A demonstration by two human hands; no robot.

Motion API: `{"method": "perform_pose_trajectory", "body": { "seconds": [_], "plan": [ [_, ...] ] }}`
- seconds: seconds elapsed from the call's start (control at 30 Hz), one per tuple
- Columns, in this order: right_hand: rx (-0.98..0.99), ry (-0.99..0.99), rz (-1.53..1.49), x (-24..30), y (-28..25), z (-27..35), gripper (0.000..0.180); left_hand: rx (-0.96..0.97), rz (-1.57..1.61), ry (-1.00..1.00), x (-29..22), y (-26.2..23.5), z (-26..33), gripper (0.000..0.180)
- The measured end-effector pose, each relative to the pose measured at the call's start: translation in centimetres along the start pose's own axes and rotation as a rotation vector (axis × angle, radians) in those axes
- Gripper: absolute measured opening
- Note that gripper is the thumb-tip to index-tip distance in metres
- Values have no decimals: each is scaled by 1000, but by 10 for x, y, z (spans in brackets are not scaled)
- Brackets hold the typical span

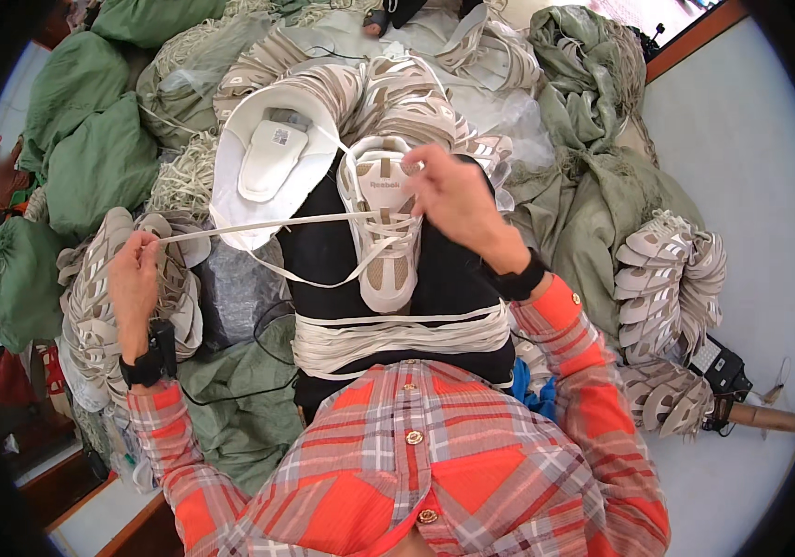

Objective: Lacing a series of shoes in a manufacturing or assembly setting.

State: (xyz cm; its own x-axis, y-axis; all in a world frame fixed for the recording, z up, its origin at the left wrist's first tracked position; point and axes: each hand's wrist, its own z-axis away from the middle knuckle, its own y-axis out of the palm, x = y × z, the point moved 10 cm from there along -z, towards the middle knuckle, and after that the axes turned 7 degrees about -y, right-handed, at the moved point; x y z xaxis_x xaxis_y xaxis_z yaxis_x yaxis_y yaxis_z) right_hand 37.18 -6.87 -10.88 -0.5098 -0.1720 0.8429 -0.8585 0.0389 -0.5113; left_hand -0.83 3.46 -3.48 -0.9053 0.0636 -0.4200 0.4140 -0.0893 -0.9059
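A beige and white shoe upper [386, 273] lies on my lap, toe toward me, with laces crossing its front. My left hand [134, 278], out to the left, pinches the end of a cream shoelace [258, 226] that runs taut to the upper. A slack loop of lace hangs below that line. My right hand [458, 202] is at the upper's right edge near the collar, fingers curled together; what lies between them is hidden. Just left of the upper rests a broad white curved piece [235, 209] with a pale insole-shaped pad [274, 160] on it.
A bundle of cream laces [397, 343] stretches across my thighs. Stacked shoe uppers lie beyond my knees [402, 97], at left [100, 288] and at right [658, 283]. Green sacks [100, 172] and a tangled lace heap [186, 176] stand at left. Another person's hand [376, 23] shows at the top.
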Motion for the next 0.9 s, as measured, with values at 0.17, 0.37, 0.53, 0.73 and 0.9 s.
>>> {"method": "perform_pose_trajectory", "body": {
  "seconds": [0.17,0.37,0.53,0.73,0.9],
  "plan": [
    [-150,27,-107,-17,-21,4,14,-381,-528,411,-65,10,32,20],
    [-135,-166,-53,9,-1,10,12,-105,75,723,-192,124,64,25],
    [-341,-154,98,8,-18,-10,22,190,42,617,-182,198,41,15],
    [257,-192,67,-34,14,-67,30,316,323,428,-169,207,29,16],
    [479,-162,-142,-49,19,-62,28,371,421,421,-182,198,35,20]
  ]
}}
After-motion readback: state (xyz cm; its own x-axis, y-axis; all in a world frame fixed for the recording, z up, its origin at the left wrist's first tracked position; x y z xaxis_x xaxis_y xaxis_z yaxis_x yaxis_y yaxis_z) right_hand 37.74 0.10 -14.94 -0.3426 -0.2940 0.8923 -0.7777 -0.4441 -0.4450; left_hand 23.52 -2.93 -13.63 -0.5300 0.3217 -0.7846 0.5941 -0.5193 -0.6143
